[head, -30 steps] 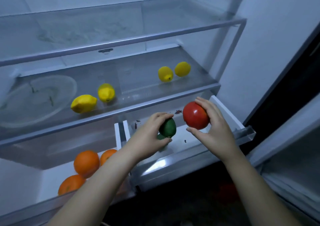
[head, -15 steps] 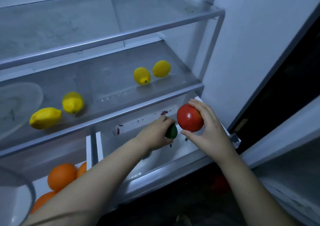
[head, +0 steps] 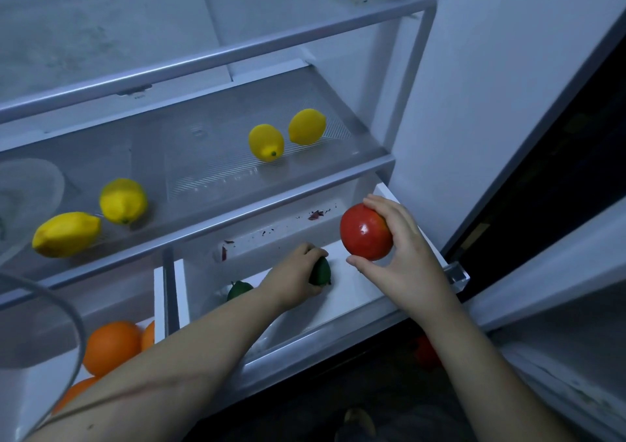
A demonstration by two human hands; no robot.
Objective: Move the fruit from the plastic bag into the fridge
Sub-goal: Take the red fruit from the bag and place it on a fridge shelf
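My left hand (head: pixel 298 272) has dropped from above the drawer's front edge down into the right crisper drawer (head: pixel 342 316), and the dark green lime (head: pixel 321 271) it carries now sits low, at or just above the white floor; I cannot tell whether it touches yet. My fingers are still curled around it, so it is not let go. I judge this lime is about to be set down beside the second lime (head: pixel 238 289), which already lies in the same drawer, just left of my wrist.

My right hand (head: pixel 403 255) has barely shifted: it holds the red apple (head: pixel 366 232) above the drawer's right side, thumb underneath and fingertips over the top, clear of the drawer floor. It looks next in line.

The lime is small, smooth and deep green, half hidden by my fingers. The apple is glossy with a bright highlight. Four lemons (head: pixel 123 201) lie on the glass shelf (head: pixel 210 170) above, and oranges (head: pixel 111 346) fill the left drawer. The plastic bag is not in view.
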